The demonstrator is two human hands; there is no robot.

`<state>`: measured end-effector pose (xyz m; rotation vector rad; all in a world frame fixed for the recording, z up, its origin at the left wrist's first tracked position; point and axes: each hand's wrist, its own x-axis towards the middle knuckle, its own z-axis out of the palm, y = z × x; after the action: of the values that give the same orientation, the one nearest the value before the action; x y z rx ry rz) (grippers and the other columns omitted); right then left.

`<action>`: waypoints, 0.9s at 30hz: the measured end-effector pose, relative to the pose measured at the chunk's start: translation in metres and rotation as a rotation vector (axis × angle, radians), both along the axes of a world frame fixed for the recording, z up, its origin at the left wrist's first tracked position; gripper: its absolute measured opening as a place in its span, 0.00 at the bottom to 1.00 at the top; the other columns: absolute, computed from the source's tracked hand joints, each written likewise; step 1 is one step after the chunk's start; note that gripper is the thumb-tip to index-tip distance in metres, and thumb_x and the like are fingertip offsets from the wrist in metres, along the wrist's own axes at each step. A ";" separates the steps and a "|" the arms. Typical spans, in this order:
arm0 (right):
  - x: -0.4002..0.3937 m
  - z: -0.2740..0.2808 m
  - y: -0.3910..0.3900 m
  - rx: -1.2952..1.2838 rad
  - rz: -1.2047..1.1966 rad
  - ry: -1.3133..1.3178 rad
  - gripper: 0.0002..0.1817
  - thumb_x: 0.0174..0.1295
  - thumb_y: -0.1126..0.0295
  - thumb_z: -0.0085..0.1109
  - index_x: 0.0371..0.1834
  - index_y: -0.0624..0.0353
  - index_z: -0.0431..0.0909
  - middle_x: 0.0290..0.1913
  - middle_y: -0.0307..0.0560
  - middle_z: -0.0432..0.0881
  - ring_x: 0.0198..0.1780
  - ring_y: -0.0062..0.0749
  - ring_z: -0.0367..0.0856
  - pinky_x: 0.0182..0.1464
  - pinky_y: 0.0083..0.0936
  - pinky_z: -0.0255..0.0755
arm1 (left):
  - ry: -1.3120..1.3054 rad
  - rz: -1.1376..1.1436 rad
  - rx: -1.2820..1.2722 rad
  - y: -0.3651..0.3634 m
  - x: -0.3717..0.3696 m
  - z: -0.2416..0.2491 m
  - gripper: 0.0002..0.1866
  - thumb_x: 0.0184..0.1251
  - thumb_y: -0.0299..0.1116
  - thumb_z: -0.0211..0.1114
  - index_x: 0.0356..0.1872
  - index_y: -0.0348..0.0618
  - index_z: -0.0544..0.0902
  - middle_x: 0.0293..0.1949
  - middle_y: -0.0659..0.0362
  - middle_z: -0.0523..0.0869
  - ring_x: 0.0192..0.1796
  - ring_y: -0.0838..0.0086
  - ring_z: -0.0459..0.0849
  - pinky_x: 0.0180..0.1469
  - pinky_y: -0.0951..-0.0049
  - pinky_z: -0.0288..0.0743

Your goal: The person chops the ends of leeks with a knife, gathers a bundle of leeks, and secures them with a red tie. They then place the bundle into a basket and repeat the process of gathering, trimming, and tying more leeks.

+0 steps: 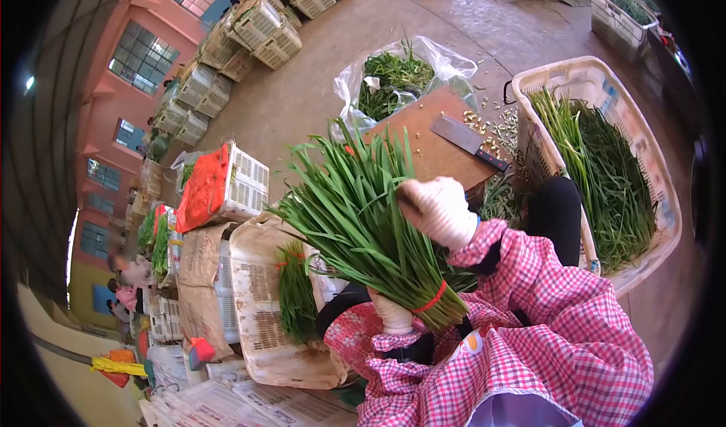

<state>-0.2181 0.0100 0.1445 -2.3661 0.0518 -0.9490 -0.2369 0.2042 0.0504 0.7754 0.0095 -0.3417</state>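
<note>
A large bunch of garlic chives [378, 215], flat green leaves bound near the base by a red band [431, 297], lies tilted across my lap with its leaf tips pointing away. My left hand [392, 315], in a whitish glove, is wrapped round the lower part from beneath; the leaves hide most of its fingers. On the right side of the leaves is my right hand [439, 211], also gloved, with curled fingers touching them. Whether it pinches a leaf cannot be made out. Beyond the bunch, a cleaver [463, 138] rests on a brown cutting board [423, 128].
A white crate [522, 124] of loose greens stands at my right. At my left, another crate [253, 298] holds a banded bunch [296, 291]. A clear plastic bag [454, 55] of greens lies past the board, with cut ends [501, 128] scattered nearby. Stacked crates [265, 30] line the wall.
</note>
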 end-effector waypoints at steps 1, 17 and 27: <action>0.002 0.006 -0.009 0.000 -0.056 -0.022 0.07 0.54 0.67 0.62 0.33 0.53 0.76 0.20 0.51 0.78 0.24 0.51 0.79 0.29 0.42 0.73 | 0.070 -0.031 -0.063 0.000 0.001 0.001 0.28 0.71 0.51 0.51 0.63 0.41 0.70 0.59 0.56 0.77 0.58 0.63 0.78 0.63 0.60 0.71; -0.054 0.010 -0.216 0.352 -0.537 -0.268 0.07 0.59 0.69 0.63 0.39 0.56 0.79 0.28 0.51 0.83 0.28 0.35 0.81 0.34 0.28 0.73 | -0.229 -0.310 0.174 0.096 0.093 0.082 0.30 0.72 0.50 0.51 0.69 0.45 0.65 0.67 0.56 0.70 0.65 0.57 0.70 0.69 0.53 0.62; -0.110 0.004 -0.151 0.029 0.035 0.049 0.15 0.48 0.83 0.57 0.39 0.56 0.81 0.42 0.46 0.81 0.49 0.49 0.78 0.53 0.35 0.73 | -0.152 -0.218 0.440 0.153 0.098 0.136 0.31 0.68 0.55 0.55 0.65 0.49 0.69 0.59 0.59 0.77 0.58 0.62 0.77 0.62 0.56 0.72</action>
<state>-0.3286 -0.1407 0.1489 -2.3556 0.0432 -0.8686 -0.1393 0.3568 0.1869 1.2417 -0.1479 -0.4947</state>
